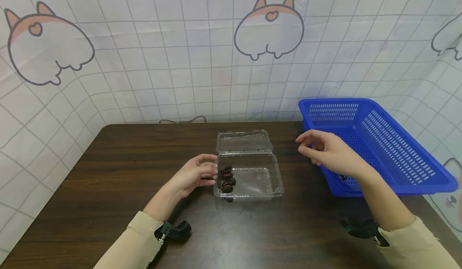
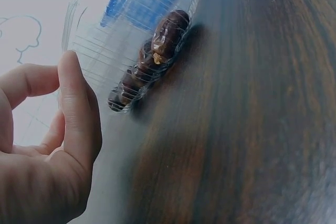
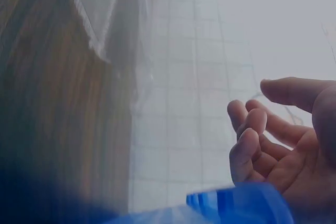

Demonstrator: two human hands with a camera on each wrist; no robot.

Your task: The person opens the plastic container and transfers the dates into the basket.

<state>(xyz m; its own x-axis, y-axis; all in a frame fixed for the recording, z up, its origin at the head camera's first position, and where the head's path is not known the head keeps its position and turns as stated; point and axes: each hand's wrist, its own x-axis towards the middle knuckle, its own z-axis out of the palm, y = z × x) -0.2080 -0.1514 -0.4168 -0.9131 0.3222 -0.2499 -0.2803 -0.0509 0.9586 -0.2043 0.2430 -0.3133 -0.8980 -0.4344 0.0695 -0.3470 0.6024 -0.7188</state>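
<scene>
Two cream sleeves (image 1: 126, 245) come nearest the camera, one on either side of the clear container, each ending beside a black wrist strap (image 1: 173, 229). One left hand (image 1: 195, 174) sits at the left side of the container (image 1: 254, 176), its loosely bent fingers against the wall without closing round it. One right hand (image 1: 332, 150) hovers well to the right of the container, fingers relaxed and a little bent, with nothing seen in its grasp.

Four dark brown dates (image 1: 228, 176) can be counted from above, lined up inside the container along its left wall; a dark patch below them may be a fifth or a reflection, I cannot tell. One hinged lid (image 1: 244, 141) lies opened back on the container's far side.

Right of the container stands one blue slotted basket (image 1: 408, 156), partly covered by the right hand and forearm; a small dark thing (image 1: 343, 177) shows in it, too hidden to identify. Under the container spreads one brown wood-grain table (image 1: 144, 148). Beyond it hangs a white gridded cloth (image 1: 173, 72) with three round-rumped animal drawings (image 1: 268, 32) along its upper part, one cut off at the right.
</scene>
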